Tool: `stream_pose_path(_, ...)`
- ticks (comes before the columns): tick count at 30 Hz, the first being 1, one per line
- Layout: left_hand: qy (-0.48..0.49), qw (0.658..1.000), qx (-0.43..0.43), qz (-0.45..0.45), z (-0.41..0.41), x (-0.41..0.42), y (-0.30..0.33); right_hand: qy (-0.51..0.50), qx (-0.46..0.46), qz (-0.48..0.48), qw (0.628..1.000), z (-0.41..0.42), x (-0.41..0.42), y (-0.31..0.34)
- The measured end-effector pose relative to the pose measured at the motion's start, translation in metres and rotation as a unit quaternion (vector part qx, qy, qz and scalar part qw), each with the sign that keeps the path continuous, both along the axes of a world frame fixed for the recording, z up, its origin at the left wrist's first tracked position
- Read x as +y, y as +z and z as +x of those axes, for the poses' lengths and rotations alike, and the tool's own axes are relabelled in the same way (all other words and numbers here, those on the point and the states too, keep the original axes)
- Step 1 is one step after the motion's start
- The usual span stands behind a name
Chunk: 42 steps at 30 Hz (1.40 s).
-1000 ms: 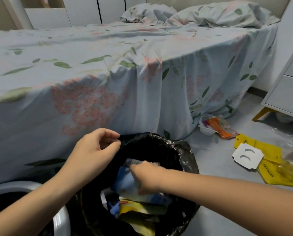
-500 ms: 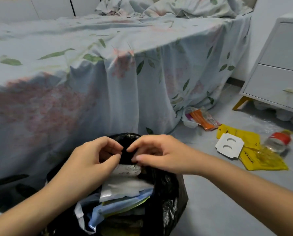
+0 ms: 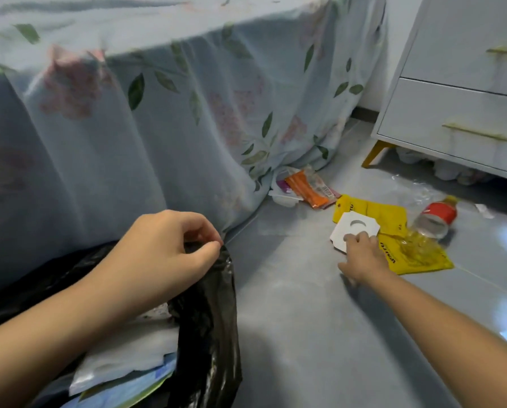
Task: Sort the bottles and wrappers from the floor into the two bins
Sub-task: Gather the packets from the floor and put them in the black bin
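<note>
My left hand pinches the bag rim while my right hand, fingers on the card, must next pinch and lift it.

Grey smooth tiled floor, slightly glossy w/ pale light patches at the right edge. Bed along the left & top, covered by a pale blue floral bedsheet w/ green leaves & pink blooms; sheet hangs in folds down to the floor, its corner bunched at the bottom. Right side: white two-drawer bedside cabinet w/ slim gold bar handles, on a yellow tapered leg. Strip of white wall btwn bed & cabinet, dark skirting at its base. Soft, even light.
</note>
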<state>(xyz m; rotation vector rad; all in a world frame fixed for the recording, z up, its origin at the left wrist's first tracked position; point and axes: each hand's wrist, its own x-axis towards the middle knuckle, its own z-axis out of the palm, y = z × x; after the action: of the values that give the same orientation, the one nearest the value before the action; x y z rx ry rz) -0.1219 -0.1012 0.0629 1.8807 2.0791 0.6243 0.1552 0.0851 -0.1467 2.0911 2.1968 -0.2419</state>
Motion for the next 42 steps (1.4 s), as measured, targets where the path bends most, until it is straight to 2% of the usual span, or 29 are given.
stream_pose_path(7,0.016,0.998,0.054,-0.011,-0.014,0.007,-0.017,0.020,-0.107,-0.012,0.994,0.022,0.020,-0.025)
stream_pose_path(13,0.013,0.999,0.040,-0.009,-0.014,0.010,-0.018,0.109,-0.140,0.064,0.982,0.027,0.000,-0.036)
stream_pose_path(14,0.012,0.999,0.036,-0.005,-0.013,0.010,-0.017,0.127,-0.121,0.088,0.981,0.026,-0.005,-0.036)
stream_pose_path(15,0.011,0.999,0.032,0.002,-0.013,0.009,-0.015,0.140,-0.075,0.123,0.980,0.024,-0.009,-0.034)
stream_pose_path(17,0.007,1.000,0.021,0.012,-0.013,0.005,-0.008,0.125,0.092,0.214,0.964,0.015,-0.020,-0.017)
stream_pose_path(19,0.002,1.000,0.013,0.022,-0.018,-0.002,-0.001,0.064,0.277,0.263,0.922,0.001,-0.031,0.014)
stream_pose_path(22,-0.003,0.999,0.026,0.034,-0.031,-0.017,0.013,-0.043,0.522,0.248,0.815,-0.025,-0.055,0.074)
stream_pose_path(24,-0.006,0.999,0.032,0.035,-0.043,-0.031,0.023,-0.084,0.673,0.186,0.710,-0.039,-0.075,0.116)
stream_pose_path(25,-0.015,0.999,0.037,0.027,-0.049,-0.038,0.027,-0.088,0.726,0.157,0.664,-0.046,-0.084,0.136)
stream_pose_path(26,-0.030,0.998,0.048,0.009,-0.056,-0.047,0.031,-0.083,0.758,0.133,0.633,-0.054,-0.094,0.154)
stream_pose_path(27,-0.048,0.997,0.062,-0.017,-0.062,-0.055,0.032,-0.069,0.775,0.111,0.618,-0.062,-0.103,0.172)
stream_pose_path(29,-0.082,0.989,0.107,-0.069,-0.076,-0.072,0.031,-0.006,0.779,0.063,0.624,-0.081,-0.122,0.202)
stream_pose_path(31,-0.096,0.977,0.168,-0.085,-0.090,-0.090,0.028,0.105,0.743,0.001,0.662,-0.100,-0.139,0.223)
stream_pose_path(33,-0.085,0.970,0.203,-0.100,-0.104,-0.108,0.027,0.223,0.653,-0.053,0.722,-0.122,-0.150,0.232)
stream_pose_path(35,-0.072,0.971,0.197,-0.118,-0.117,-0.123,0.027,0.328,0.517,-0.054,0.789,-0.146,-0.155,0.229)
stream_pose_path(36,-0.066,0.971,0.189,-0.128,-0.123,-0.129,0.027,0.366,0.459,-0.052,0.808,-0.158,-0.157,0.225)
stream_pose_path(42,-0.042,0.976,0.158,-0.140,-0.134,-0.146,0.023,0.492,0.281,-0.112,0.816,-0.225,-0.174,0.193)
